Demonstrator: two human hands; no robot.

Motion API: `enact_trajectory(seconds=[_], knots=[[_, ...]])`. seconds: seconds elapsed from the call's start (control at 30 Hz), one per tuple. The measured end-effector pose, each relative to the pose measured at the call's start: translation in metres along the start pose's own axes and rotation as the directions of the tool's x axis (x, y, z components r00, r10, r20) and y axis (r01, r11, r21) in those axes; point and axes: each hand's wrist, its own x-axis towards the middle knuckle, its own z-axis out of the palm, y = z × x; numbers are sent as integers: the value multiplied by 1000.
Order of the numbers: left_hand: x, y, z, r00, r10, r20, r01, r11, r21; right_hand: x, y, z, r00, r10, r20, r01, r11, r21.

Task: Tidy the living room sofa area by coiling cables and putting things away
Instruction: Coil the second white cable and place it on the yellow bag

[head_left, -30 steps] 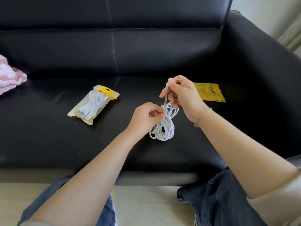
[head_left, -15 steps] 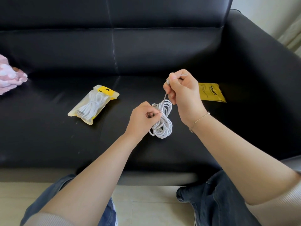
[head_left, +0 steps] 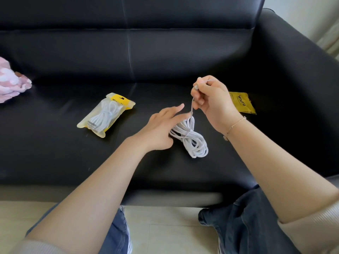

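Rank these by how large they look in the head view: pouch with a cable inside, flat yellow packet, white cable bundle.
1. Pouch with a cable inside, clearly largest.
2. White cable bundle.
3. Flat yellow packet; partly hidden behind the right hand, so these last two are unsure.

Coiled white cable (head_left: 189, 140) hanging over black sofa (head_left: 55, 153) seat.
R hand (head_left: 213, 101) closed on cable's free end, bundle dangling below; L hand (head_left: 161, 129) fingers spread, touching coil's upper loops, prob. not gripping. Bagged cable (head_left: 105, 115) to the left, flat yellow pouch (head_left: 242, 104) behind R wrist, pink cloth (head_left: 11, 79) at far left.
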Motion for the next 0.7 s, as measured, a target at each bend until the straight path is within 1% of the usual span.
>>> enact_trajectory(seconds=[0.03, 0.07, 0.13, 0.2, 0.27, 0.33, 0.4, 0.43, 0.47, 0.5, 0.53, 0.57, 0.6, 0.63, 0.67, 0.7], knots=[[2, -2, 1, 999, 23, 40, -26, 996, 82, 0, 0, -1, 1000, 10, 25, -10, 1000, 13], [4, -2, 4, 997, 54, 49, -61, 988, 144, -2, -1, -1, 999, 17, 48, -18, 1000, 26], [9, 0, 13, 993, 117, 6, -116, 968, 222, -5, -3, -2, 997, 21, 77, -23, 999, 31], [13, 4, 19, 987, 153, -53, -134, 956, 262, -8, -5, -5, 998, 15, 54, -16, 1000, 11], [15, 9, 22, 989, 114, -99, -83, 959, 270, -7, -5, -11, 1000, 13, -23, -13, 1000, -5], [16, 13, 23, 989, 48, -137, -4, 952, 305, -2, -3, -21, 989, 31, -145, -40, 997, -63], [14, 16, 24, 987, -11, -162, 57, 958, 281, 5, 5, -32, 965, 55, -255, -119, 964, -240], [13, 16, 24, 985, -51, -165, 90, 967, 237, 8, 10, -36, 956, 63, -286, -173, 909, -379], [13, 17, 25, 983, -89, -158, 120, 972, 200, 9, 15, -41, 953, 71, -293, -228, 807, -545], [13, 17, 25, 983, -117, -139, 143, 971, 194, 8, 20, -45, 960, 84, -266, -255, 652, -714], [14, 18, 25, 984, -130, -119, 154, 963, 223, 6, 22, -47, 970, 116, -215, -244, 468, -849], [14, 18, 25, 986, -136, -100, 158, 952, 262, 3, 24, -50, 973, 163, -165, -208, 300, -931], [15, 19, 25, 986, -143, -90, 163, 944, 286, 1, 26, -53, 966, 228, -123, -166, 180, -970], [16, 20, 25, 985, -148, -89, 168, 939, 299, 1, 27, -56, 951, 298, -83, -122, 115, -986], [17, 20, 25, 985, -146, -92, 168, 938, 303, -1, 29, -59, 925, 379, -36, -78, 94, -993], [18, 21, 27, 986, -138, -98, 162, 940, 301, -4, 30, -59, 894, 447, 22, -28, 106, -994]])
